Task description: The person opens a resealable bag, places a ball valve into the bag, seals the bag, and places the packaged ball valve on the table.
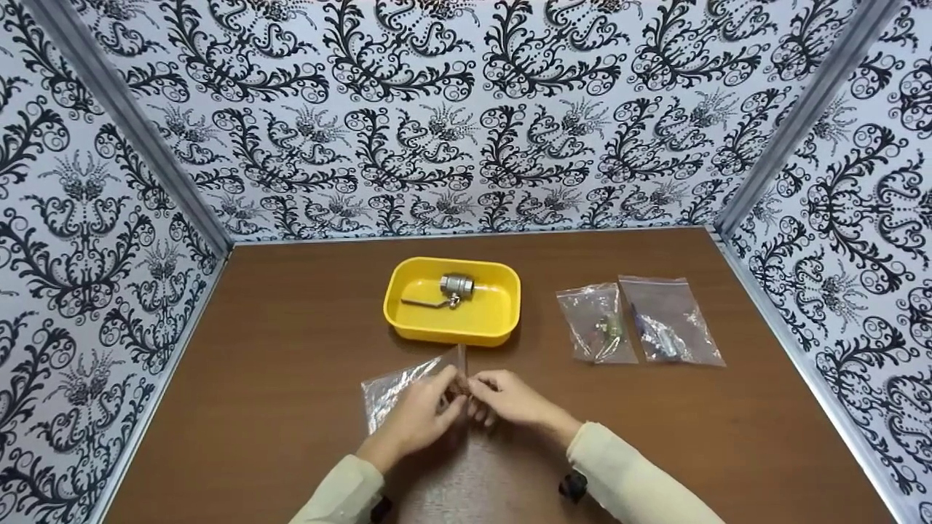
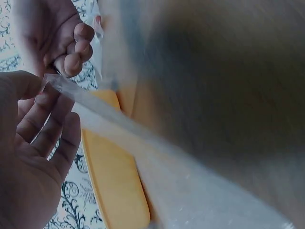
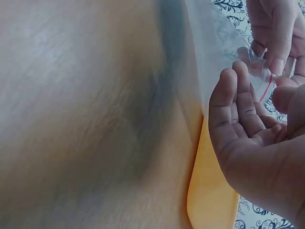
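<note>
A clear plastic zip bag (image 1: 393, 389) slants from my hands down to the left, just in front of the yellow tray. My left hand (image 1: 426, 411) pinches its top edge between thumb and fingers, and in the left wrist view the bag (image 2: 176, 176) hangs from that grip. Close against it, my right hand (image 1: 513, 400) pinches the same edge. A red line along the bag's zip (image 3: 267, 89) shows between the hands in the right wrist view. The bag's contents cannot be made out.
The yellow tray (image 1: 451, 335) holds a metal ball valve (image 1: 457, 284) with a lever handle. To the right lie two more zip bags, one with brass-coloured fittings (image 1: 610, 331), the other bag (image 1: 677, 320) with a pale piece inside. Patterned walls (image 1: 466, 145) enclose the brown table (image 1: 291, 306).
</note>
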`<state>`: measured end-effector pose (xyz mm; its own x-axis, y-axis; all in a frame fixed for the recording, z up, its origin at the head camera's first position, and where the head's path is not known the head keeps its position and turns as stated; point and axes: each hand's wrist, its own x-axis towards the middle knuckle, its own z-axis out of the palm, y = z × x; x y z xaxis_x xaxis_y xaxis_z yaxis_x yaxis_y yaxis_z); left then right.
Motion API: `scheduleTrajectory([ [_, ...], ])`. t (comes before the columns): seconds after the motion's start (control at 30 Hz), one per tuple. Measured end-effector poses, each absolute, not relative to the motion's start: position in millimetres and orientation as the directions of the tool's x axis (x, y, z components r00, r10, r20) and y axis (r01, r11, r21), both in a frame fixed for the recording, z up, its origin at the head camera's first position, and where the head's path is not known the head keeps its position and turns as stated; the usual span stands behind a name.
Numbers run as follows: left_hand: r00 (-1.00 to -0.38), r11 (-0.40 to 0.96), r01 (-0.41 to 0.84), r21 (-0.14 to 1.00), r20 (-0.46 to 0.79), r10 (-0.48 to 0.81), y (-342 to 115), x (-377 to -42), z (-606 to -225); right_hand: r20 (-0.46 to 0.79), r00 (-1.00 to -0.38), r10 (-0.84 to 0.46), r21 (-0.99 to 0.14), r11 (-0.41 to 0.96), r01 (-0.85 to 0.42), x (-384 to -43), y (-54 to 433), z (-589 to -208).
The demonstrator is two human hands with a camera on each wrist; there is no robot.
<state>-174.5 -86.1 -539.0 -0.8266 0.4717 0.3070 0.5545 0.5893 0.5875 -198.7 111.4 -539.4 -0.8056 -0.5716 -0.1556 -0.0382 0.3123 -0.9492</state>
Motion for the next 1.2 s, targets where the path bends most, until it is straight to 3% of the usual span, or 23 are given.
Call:
scheduleTrajectory([
  [0.17,-0.823,0.552,0.541,0.634,0.264,0.504,-79.8,-170.6,-541.5,-0.214,-0.808,-0.548,-0.956,0.286,0.059,-194.7,116.0,-536.3],
  [0.43,-0.827,0.538,0.530,0.656,0.260,0.498,-76.6,-169.2,-543.8,-0.259,-0.802,-0.539,-0.948,0.299,0.106,-194.7,120.3,-538.7],
  [0.67,-0.813,0.516,0.549,0.657,0.277,0.511,-75.6,-171.1,-548.5,-0.228,-0.784,-0.577,-0.952,0.301,0.055,-195.1,123.2,-539.6],
  [0.97,-0.877,0.564,0.459,0.686,0.249,0.411,-74.0,-172.4,-549.5,-0.208,-0.759,-0.616,-0.968,0.243,0.068,-196.6,124.4,-540.1],
  [1.2,-0.923,0.593,0.342,0.729,0.140,0.360,-66.7,-173.3,-545.3,-0.169,-0.809,-0.563,-0.966,0.256,0.024,-195.1,123.2,-537.8],
])
